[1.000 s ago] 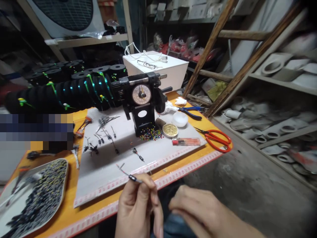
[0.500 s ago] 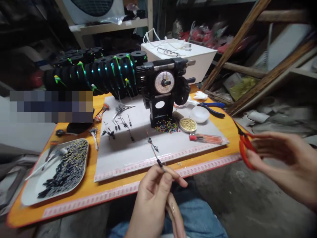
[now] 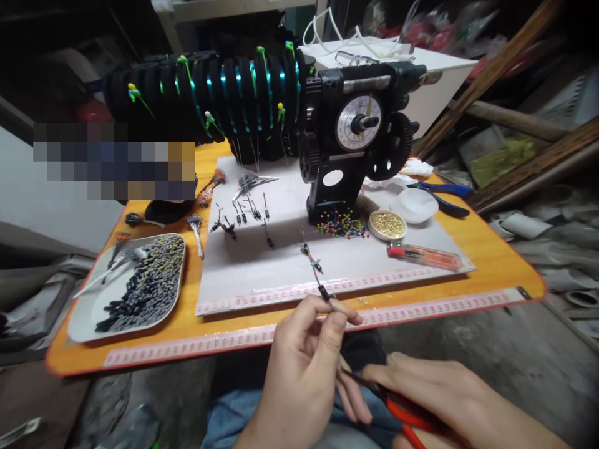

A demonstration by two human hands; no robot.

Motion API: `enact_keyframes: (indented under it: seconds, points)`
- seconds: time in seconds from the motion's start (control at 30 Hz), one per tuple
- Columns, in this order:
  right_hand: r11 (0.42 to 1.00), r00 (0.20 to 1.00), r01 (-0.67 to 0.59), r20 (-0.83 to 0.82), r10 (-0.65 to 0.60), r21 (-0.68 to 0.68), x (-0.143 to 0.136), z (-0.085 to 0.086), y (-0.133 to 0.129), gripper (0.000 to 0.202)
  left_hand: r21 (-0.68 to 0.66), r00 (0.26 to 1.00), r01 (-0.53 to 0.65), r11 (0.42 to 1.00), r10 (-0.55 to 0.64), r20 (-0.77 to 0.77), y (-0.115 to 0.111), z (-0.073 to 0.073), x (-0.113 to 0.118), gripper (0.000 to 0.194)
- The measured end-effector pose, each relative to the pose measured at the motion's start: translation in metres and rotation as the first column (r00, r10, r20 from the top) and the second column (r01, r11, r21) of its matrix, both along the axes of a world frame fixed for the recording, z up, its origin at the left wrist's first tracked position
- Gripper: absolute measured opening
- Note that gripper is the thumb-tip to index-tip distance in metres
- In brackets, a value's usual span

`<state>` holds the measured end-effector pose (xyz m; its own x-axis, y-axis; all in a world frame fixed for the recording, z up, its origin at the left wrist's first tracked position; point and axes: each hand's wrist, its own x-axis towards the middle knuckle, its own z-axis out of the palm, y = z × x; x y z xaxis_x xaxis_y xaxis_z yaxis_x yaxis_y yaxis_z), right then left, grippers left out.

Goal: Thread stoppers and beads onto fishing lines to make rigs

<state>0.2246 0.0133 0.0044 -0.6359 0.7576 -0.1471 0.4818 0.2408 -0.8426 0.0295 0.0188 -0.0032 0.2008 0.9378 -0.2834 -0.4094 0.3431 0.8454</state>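
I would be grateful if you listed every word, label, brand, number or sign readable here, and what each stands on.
None can be quoted with certainty.
Tape strip along the table's front edge: row of printed markings, too small and blurred to read.
Tape strip on the pale board: likewise unreadable.
Round dial on the black geared device: fine markings, too small to read.

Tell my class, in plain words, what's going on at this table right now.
A person's left hand pinches a small black piece on a thin strand. The right hand holds red-handled scissors, their tips close to the left hand. Beyond, similar pieces lie on a white board, where a black geared device stands. A tray sits to the left.
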Motion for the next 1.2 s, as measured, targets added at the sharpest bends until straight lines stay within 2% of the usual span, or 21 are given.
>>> enact_keyframes:
  seconds: [0.1, 0.23, 0.33, 0.57, 0.7, 0.83, 1.0, 1.2]
  points:
    - [1.0, 0.998, 0.004, 0.056, -0.003, -0.022, -0.004, 0.004, 0.001, 0.025, -0.003, 1.0, 0.001, 1.0, -0.001, -0.032, 0.001, 0.0, -0.001, 0.031]
    - [0.994, 0.986, -0.092, 0.137, 0.1, -0.059, -0.005, 0.011, 0.007, 0.025, -0.007, 0.998, -0.003, 1.0, 0.003, -0.062, 0.002, 0.0, -0.001, 0.032]
    - [0.992, 0.975, -0.117, 0.183, 0.125, -0.053, -0.005, 0.014, 0.009, 0.022, -0.011, 0.996, -0.007, 1.0, 0.006, -0.083, 0.003, 0.003, -0.001, 0.033]
    - [0.984, 0.971, -0.128, 0.218, 0.099, 0.123, -0.004, 0.02, 0.011, 0.014, -0.015, 0.982, -0.11, 0.994, 0.106, -0.155, 0.002, 0.01, 0.003, 0.034]
    - [0.964, 0.933, -0.238, 0.304, 0.193, 0.119, -0.008, 0.032, 0.018, 0.016, 0.01, 0.978, -0.13, 0.991, 0.13, -0.162, 0.002, 0.009, 0.003, 0.031]
    - [0.954, 0.902, -0.283, 0.365, 0.231, 0.096, -0.014, 0.04, 0.022, 0.018, 0.016, 0.98, -0.145, 0.989, 0.146, -0.134, 0.002, 0.01, 0.003, 0.027]
    - [0.936, 0.873, -0.312, 0.437, 0.215, 0.162, -0.017, 0.043, 0.02, 0.013, 0.022, 0.977, -0.158, 0.987, 0.16, -0.142, 0.003, 0.012, 0.004, 0.023]
    - [0.927, 0.889, -0.302, 0.416, 0.19, 0.222, -0.016, 0.043, 0.02, 0.008, 0.037, 0.974, -0.162, 0.986, 0.166, -0.156, 0.003, 0.014, 0.004, 0.025]
